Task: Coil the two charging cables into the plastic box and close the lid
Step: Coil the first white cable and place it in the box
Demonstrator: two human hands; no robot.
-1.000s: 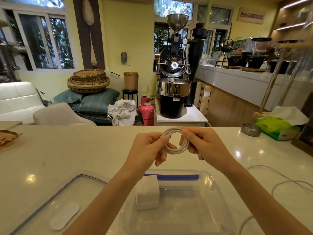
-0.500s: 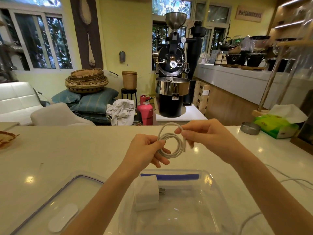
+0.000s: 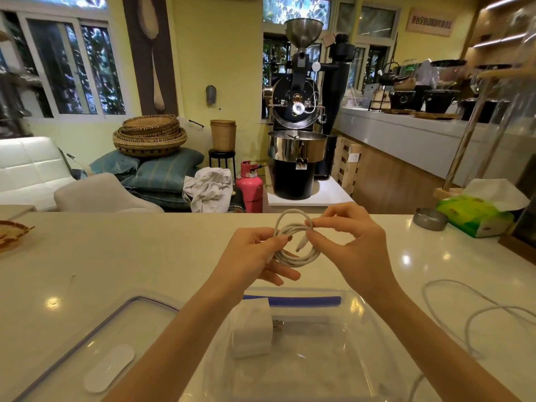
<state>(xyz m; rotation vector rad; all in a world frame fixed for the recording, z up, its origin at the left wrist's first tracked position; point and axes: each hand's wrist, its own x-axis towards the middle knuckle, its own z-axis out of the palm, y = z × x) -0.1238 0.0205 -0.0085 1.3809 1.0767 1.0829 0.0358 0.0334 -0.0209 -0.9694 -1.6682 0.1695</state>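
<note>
A white charging cable (image 3: 298,250) is wound into a small coil, held in the air above the clear plastic box (image 3: 348,372). My left hand (image 3: 255,253) pinches the coil's left side. My right hand (image 3: 348,242) grips the loose end near the plug, which pokes through the coil's middle. A white charger block (image 3: 252,329) lies in the box's far left corner. The box's clear lid (image 3: 87,352), edged in purple, lies flat to the left. The second white cable (image 3: 470,314) sprawls loose on the counter at the right.
A white counter (image 3: 130,256) carries everything. A green tissue pack (image 3: 475,216) and a small metal ashtray (image 3: 429,219) sit at the far right. A woven dish (image 3: 11,233) is at the left edge. A wooden stand (image 3: 452,192) rises at the right.
My right hand has brought the cable's loose end over the top of the coil and down through its middle. The coil stays between both hands above the box.
</note>
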